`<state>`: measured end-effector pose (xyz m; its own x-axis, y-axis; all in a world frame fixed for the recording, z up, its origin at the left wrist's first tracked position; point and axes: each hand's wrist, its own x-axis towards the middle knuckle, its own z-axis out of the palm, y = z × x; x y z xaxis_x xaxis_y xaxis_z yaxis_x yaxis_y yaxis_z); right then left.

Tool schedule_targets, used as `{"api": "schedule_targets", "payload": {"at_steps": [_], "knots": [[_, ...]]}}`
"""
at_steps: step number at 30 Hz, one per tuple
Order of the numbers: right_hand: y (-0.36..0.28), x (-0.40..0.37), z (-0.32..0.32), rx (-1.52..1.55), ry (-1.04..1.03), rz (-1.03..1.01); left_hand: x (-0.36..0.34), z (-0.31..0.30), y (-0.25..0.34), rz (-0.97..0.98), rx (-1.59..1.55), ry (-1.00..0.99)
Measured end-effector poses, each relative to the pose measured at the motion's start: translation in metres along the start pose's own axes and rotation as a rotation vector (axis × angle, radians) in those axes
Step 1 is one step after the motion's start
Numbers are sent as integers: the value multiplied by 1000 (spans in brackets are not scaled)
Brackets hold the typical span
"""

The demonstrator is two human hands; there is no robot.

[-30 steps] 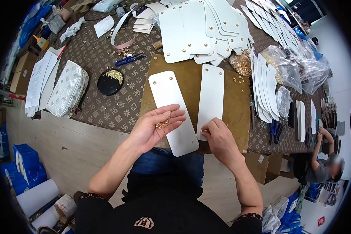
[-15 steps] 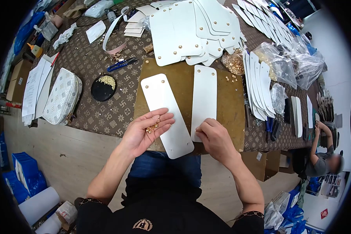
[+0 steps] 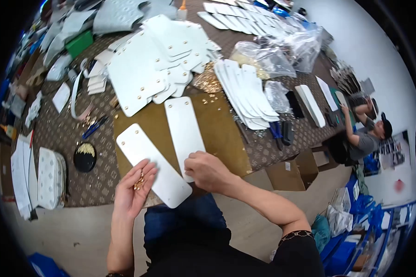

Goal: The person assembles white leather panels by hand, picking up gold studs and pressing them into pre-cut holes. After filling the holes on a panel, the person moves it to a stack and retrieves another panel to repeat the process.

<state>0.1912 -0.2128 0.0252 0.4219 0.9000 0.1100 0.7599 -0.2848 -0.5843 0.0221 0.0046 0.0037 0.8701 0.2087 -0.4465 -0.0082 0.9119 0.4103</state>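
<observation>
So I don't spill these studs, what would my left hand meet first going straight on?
Probably the left white strip; your left hand overlaps its edge in view, though contact is unclear.

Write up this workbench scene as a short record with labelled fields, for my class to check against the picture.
Left hand: palm up, cupping small gold studs
Right hand: fingers bunched over one white strip's near end; anything pinched is hidden
Right strip: lies on the brown board, two studs at its far end
Left strip: slanted, two studs at its far end
Left side: black dish holding gold bits; white patterned pouch
Background: another person, far right
</observation>
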Motion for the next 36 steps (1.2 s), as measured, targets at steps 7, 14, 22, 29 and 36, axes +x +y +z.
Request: {"api": "schedule_targets", "payload": {"at_steps": [7, 14, 22, 29, 36], "knots": [[-8, -16, 7, -399, 262, 39, -7, -12, 0, -3, -63, 5], [-39, -40, 15, 3, 34, -213, -11, -16, 7, 15, -120, 50], [-33, -32, 53, -139, 184, -284, -16, -21, 16, 72, -201, 4], [-44, -5, 53, -129, 87, -236, -30, -14, 27, 132, -224, 3], [-39, 12, 62, -106, 88, -250, -39, -13, 16, 172, -227, 4]]}}
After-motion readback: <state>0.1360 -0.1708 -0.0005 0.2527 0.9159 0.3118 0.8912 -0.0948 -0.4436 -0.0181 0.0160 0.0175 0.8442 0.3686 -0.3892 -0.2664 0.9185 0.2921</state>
